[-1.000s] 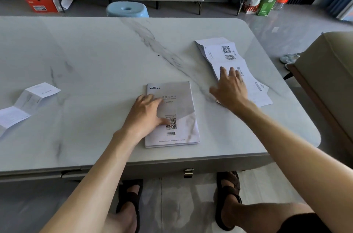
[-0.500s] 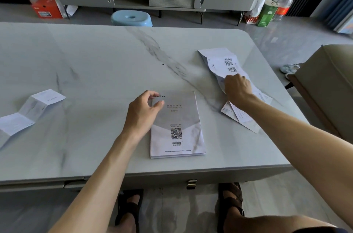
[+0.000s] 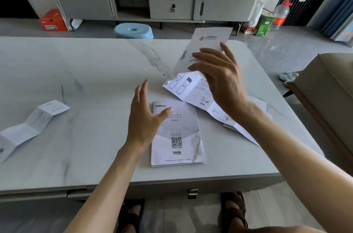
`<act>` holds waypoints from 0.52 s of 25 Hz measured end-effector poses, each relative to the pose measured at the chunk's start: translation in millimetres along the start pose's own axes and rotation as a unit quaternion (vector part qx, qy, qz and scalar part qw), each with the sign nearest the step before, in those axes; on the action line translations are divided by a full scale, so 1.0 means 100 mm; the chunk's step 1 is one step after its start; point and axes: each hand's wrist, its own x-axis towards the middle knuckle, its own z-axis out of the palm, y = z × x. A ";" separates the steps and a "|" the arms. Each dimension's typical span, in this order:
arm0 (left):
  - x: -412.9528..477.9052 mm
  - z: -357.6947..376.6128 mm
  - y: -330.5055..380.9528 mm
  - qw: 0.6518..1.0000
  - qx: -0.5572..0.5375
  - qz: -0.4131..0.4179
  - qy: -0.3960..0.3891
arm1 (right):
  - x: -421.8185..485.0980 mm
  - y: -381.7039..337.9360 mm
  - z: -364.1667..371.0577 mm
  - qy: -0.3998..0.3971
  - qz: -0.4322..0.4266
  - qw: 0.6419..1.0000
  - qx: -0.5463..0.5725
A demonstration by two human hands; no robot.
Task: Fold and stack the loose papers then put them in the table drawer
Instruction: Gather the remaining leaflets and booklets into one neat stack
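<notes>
We hold the long white accordion-creased leaflet [image 3: 193, 89] pinched in our right hand [image 3: 219, 78], its tail trailing on the pale marble worktop [image 3: 86, 72]; our left hand [image 3: 145, 116] hovers spread above the grey-and-white booklet [image 3: 177, 137]. The limp panels may refold crookedly or slip.

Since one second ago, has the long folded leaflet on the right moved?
Yes. The right hand has lifted its far end off the marble table, leaving the leaflet nearer the booklet.

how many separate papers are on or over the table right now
3. A booklet lies flat near the front edge. A long leaflet is partly lifted by the right hand at right. A folded strip lies at far left. More sheets may be hidden under the right arm.
</notes>
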 end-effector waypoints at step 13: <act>0.04 0.06 0.08 0.969 -0.202 -0.126 -0.060 | 0.73 0.02 -0.18 0.248 0.358 0.793 0.426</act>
